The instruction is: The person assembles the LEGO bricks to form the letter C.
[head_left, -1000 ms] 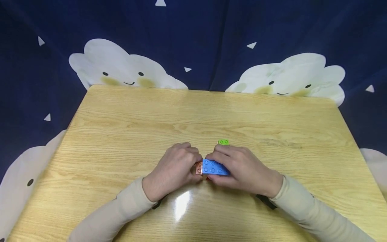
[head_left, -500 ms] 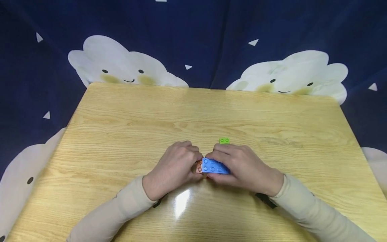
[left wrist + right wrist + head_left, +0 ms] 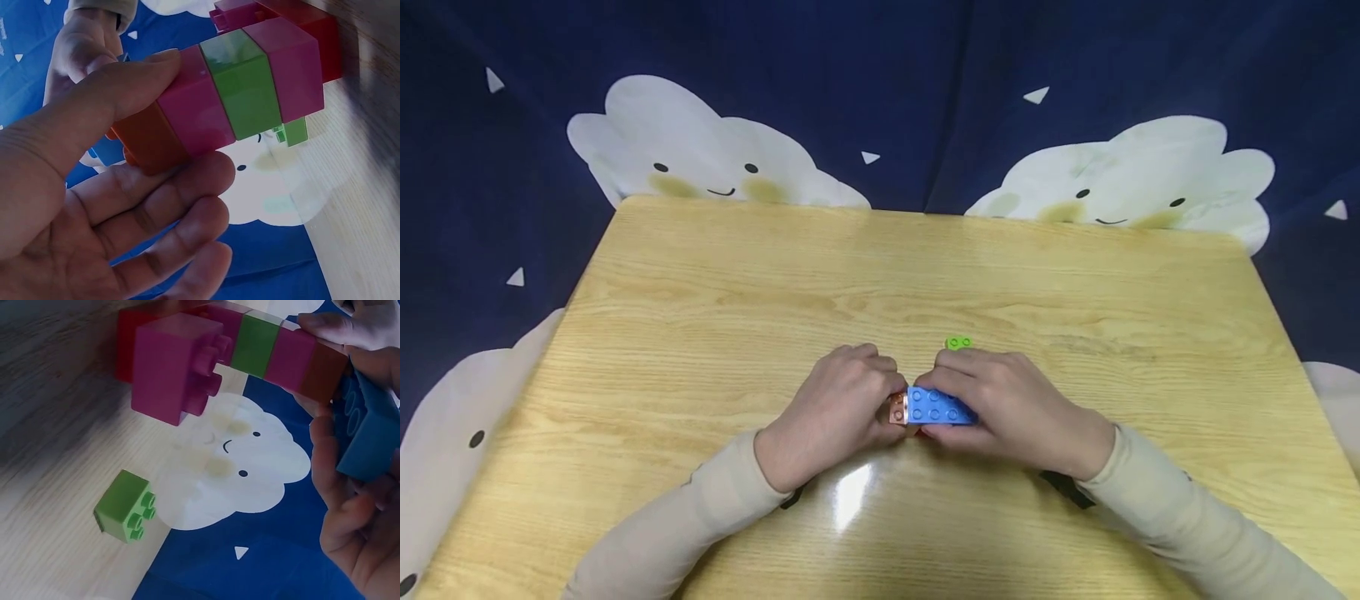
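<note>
In the head view my left hand (image 3: pixel 831 412) and right hand (image 3: pixel 1015 408) meet over the table. The left thumb and fingers pinch the upper part of a toy-brick tower. From the top it runs orange brick (image 3: pixel 153 140), pink brick (image 3: pixel 194 100), green brick (image 3: pixel 240 87), pink brick (image 3: pixel 297 75), above a red brick (image 3: pixel 328 47) at the bottom. Beside the tower, another pink brick (image 3: pixel 162 369) sits on the red one. My right hand grips a blue brick (image 3: pixel 375 434), its studded face up, right at the orange brick's top and jutting rightward.
A loose light green brick (image 3: pixel 958 342) lies on the wooden table (image 3: pixel 760 275) just beyond the right hand. Behind the table hangs a dark blue cloth (image 3: pixel 895 83) with printed clouds. Light glares off the tabletop near the left wrist.
The head view has tilted slightly, so everything sits a little higher in it. Both hands keep their holds on the tower and the blue brick.
</note>
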